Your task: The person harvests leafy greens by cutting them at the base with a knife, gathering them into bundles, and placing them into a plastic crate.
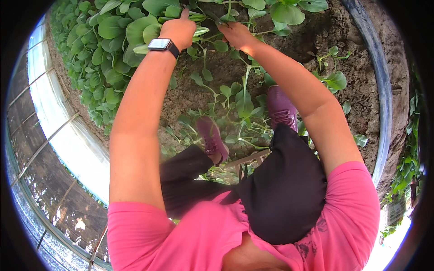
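My left hand (178, 31), with a smartwatch at its wrist, is at the top among broad-leaved greens (113, 27) that look like bok choy. Its index finger points away from me, and the other fingers curl down around leafy stems (199, 31); their tips are hidden. To its right my right hand (237, 35) is curled on a thin grey tool (214, 17), perhaps a blade, only partly visible between the hands. Leaves and pale stalks surround both hands.
Uprooted or loose greens (244, 101) lie on brown soil (186, 98) near my purple shoes (212, 139). A dark hose or pipe (378, 67) curves along the right. Plastic sheeting (57, 98) with poles borders the left. At lower right stands a pale crate (394, 210).
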The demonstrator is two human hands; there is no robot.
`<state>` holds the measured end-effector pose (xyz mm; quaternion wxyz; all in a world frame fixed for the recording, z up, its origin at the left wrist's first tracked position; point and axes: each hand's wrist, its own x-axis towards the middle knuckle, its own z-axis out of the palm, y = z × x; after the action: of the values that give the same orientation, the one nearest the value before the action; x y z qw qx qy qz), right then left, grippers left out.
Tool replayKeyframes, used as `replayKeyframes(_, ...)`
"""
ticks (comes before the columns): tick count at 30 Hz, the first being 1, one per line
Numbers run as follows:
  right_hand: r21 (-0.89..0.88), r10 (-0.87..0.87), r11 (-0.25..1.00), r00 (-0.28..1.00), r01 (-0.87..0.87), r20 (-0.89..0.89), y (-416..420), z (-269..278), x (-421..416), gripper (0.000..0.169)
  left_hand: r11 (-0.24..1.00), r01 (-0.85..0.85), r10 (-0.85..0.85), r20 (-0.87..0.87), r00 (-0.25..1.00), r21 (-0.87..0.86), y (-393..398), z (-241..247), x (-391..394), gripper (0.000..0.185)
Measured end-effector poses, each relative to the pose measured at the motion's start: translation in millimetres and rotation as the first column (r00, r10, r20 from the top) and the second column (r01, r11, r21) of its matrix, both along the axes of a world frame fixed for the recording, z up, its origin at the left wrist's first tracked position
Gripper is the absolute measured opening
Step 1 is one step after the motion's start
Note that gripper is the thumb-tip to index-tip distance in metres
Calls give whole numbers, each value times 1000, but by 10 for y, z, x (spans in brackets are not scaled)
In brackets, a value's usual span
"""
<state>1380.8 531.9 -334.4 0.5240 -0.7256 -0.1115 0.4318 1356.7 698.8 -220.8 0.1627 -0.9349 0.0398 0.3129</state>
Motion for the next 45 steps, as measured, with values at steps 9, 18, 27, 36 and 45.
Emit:
replayKeyframes(9, -182, 165, 978, 899, -98, 405, 137, -503, -56, 44, 995, -87, 91, 101, 991, -45, 39, -143, -199, 24)
replayKeyframes(18, -151, 223, 969, 953, -194, 207, -158, -22, -267, 40, 975, -204, 213, 111, 971, -82, 18, -66, -397, 34)
replayKeyframes(27, 226, -299, 853, 795, 470, -528, -638, 399, -363, 38, 938, -84, 184, 277, 943, -337, -747, 511, -925, 49)
replayKeyframes(36, 256, -212, 850, 745, 460, -632, -1035, 678, -483, 36, 935, 49, 76, 333, 940, -351, -1164, 579, -1349, 56)
replayKeyframes(45, 276, -210, 856, 782, 437, -587, -1169, 699, -455, 33, 918, 63, 57, 288, 956, -391, -1325, 642, -1458, 47)
